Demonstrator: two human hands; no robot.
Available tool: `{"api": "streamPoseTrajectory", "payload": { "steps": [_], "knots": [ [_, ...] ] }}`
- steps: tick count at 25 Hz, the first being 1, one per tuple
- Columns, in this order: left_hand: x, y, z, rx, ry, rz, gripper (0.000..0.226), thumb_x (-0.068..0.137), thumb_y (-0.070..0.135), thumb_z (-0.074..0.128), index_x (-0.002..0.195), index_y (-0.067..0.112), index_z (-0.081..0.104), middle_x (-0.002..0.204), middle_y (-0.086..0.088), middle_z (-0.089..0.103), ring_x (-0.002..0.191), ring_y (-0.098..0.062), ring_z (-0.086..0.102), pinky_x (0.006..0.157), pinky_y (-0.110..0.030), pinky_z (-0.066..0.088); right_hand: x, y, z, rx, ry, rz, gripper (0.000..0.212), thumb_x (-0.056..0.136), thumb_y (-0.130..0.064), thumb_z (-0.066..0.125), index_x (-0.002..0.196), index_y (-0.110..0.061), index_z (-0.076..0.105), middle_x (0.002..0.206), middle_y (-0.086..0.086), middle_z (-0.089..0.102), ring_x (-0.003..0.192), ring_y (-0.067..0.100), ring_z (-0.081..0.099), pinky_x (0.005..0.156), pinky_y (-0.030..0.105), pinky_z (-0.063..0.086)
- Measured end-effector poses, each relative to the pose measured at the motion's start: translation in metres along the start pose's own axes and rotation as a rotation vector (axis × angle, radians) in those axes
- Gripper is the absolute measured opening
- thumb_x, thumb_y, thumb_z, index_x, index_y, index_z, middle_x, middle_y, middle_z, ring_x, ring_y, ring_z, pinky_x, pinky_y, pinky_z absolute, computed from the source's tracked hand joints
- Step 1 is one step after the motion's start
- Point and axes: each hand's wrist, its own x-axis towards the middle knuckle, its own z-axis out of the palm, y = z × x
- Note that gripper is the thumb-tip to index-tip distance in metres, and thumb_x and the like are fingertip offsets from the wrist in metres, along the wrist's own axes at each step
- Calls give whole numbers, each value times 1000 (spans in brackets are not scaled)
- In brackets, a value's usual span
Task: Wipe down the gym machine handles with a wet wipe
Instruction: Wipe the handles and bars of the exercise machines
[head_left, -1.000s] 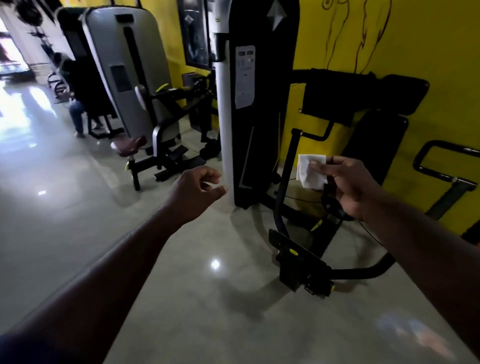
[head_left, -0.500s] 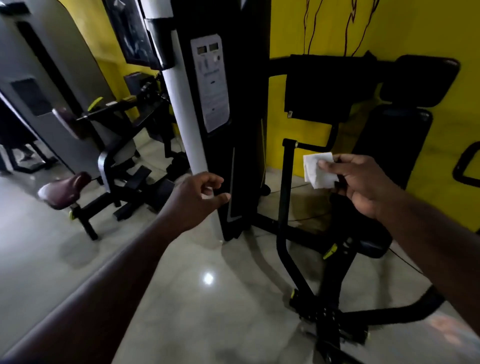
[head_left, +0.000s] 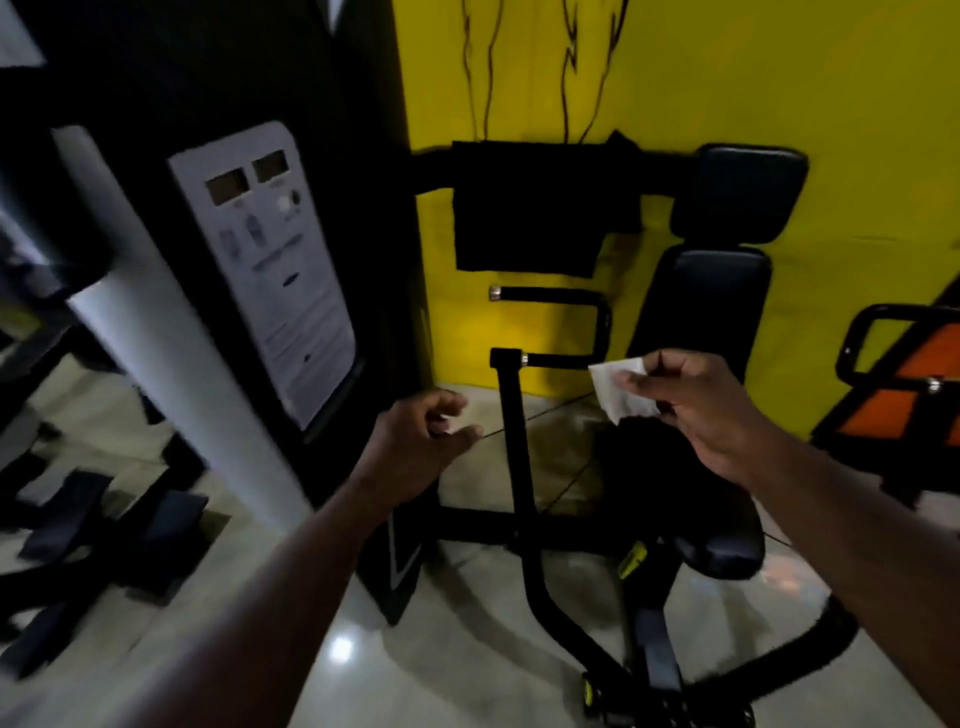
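Observation:
A black gym machine stands against the yellow wall, with a U-shaped black handle (head_left: 561, 327) on an upright post (head_left: 511, 441) beside its padded seat (head_left: 722, 556). My right hand (head_left: 701, 410) pinches a white wet wipe (head_left: 621, 389) just right of the handle's lower bar, close to it but apart. My left hand (head_left: 421, 447) hovers left of the post with fingers loosely curled, holding nothing.
The black weight-stack tower with a white instruction panel (head_left: 270, 270) rises at left. A padded backrest (head_left: 711, 306) and head pad (head_left: 743, 192) sit behind the seat. A second handle and an orange frame (head_left: 909, 384) stand at far right. Shiny tiled floor (head_left: 467, 670) lies below.
The view has moved closer and turned right toward the machine. The handle now sits directly ahead, and my right hand with the wipe has neared its lower bar.

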Motion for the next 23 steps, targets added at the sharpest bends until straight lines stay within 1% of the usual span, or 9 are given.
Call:
{"api": "streamPoseTrajectory", "payload": {
  "steps": [5,9,11,13,15,17,18,20,23],
  "knots": [
    [122,-16,25,-124,-75,-38,29,82,30,86,105,27,68,108,7,69,100,-20,66,89,-41,57,69,15,11,41,115,27,5,89,-5,76,88,-10,76,67,-4,70,58,8,66,51,20,51],
    [224,-33,46,-170,-13,-35,27,73,32,85,91,34,65,97,12,69,86,-7,65,88,-43,58,170,42,12,-130,164,10,7,92,-12,75,95,-12,81,86,11,79,79,22,75,68,33,58],
    [271,-45,57,-185,19,-87,28,69,38,82,91,35,66,97,11,70,88,-10,68,91,-46,59,234,49,10,-257,144,-4,5,91,-19,77,89,-19,82,84,3,80,81,17,75,72,34,57],
    [314,-59,66,-202,44,-148,31,64,43,80,90,35,66,98,7,72,91,-17,71,92,-48,60,298,50,14,-473,94,-79,17,90,-29,79,74,-29,78,75,-9,76,75,4,72,68,27,55],
    [348,-64,70,-201,75,-212,27,68,35,83,90,33,67,99,3,72,93,-20,71,92,-47,60,361,54,25,-748,14,-239,29,95,-37,74,69,-23,72,73,-3,73,72,11,71,64,33,51],
    [376,-73,73,-186,85,-273,23,80,17,85,93,25,69,103,-5,73,90,-16,70,86,-37,61,413,54,46,-793,-111,-404,23,97,-22,69,76,-14,72,71,1,69,69,18,69,58,31,41],
    [383,-77,74,-187,92,-302,19,86,8,81,98,16,70,107,-10,73,88,-14,68,78,-26,60,432,58,56,-814,-164,-501,10,93,-12,70,86,-10,76,75,2,72,72,16,69,59,26,41],
    [390,-89,76,-187,134,-359,17,92,-2,71,108,-1,68,110,-19,70,80,-10,64,61,-10,52,456,77,79,-897,-245,-632,31,85,-5,67,114,-5,77,104,9,78,93,14,70,73,29,55],
    [413,-111,82,-248,222,-434,17,95,-5,64,112,-8,66,109,-20,68,78,-11,61,57,-9,49,478,124,85,-965,-520,-491,39,102,-9,55,141,-4,59,144,12,62,131,24,60,104,44,54]
  ]
}}
